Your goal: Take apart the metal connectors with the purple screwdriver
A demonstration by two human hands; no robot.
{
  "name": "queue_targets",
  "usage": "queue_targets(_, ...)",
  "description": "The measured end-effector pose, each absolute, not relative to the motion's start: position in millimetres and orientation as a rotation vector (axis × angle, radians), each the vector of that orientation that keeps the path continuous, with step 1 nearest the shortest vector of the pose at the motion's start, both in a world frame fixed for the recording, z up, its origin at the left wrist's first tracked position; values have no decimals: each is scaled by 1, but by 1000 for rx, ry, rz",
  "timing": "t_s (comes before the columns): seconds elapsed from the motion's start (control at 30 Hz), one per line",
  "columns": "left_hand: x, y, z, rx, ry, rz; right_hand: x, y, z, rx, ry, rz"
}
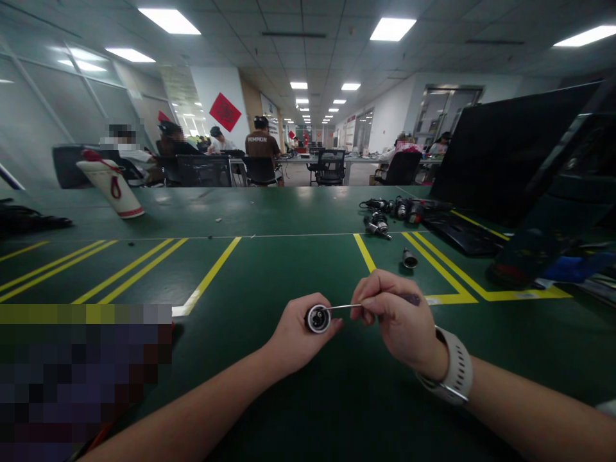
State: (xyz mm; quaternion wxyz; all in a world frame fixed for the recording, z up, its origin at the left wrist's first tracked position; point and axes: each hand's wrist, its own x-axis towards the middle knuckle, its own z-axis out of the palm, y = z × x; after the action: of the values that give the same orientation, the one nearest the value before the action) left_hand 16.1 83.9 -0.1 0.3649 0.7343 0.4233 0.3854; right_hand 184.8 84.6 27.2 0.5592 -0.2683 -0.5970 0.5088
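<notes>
The left hand [292,330] is closed around a short round connector [318,319], and its open end, with a bright metal rim and a dark inside, faces the camera. The connector is held above the green bench [269,269], a little to the left of the right hand [397,314]. The right hand pinches a thin tool [344,307] between the thumb and the fingers; its metal shaft points to the left hand, and its tip is at the opening of the connector. Whether the tip touches the inside, I cannot tell. A dark handle [410,299] shows behind the right hand, and a pale watch strap [457,369] goes around this wrist.

Just beyond the right hand, a single metal piece [409,258] lies on the bench. Farther beyond it there is a group of metal parts [378,223]. Yellow tape [214,273] marks the bench on both sides of the hands. Well beyond the left hand, to its left, stands a tilted-looking white container [113,186] with a red cord.
</notes>
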Motion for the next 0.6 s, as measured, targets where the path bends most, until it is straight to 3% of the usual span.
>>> queue_targets(0.4,15,85,-2,2035,1093,963,186,68,46,-564,-2117,558)
queue_targets(0.6,15,85,0,2150,1075,991,185,72,46,-712,-1952,718)
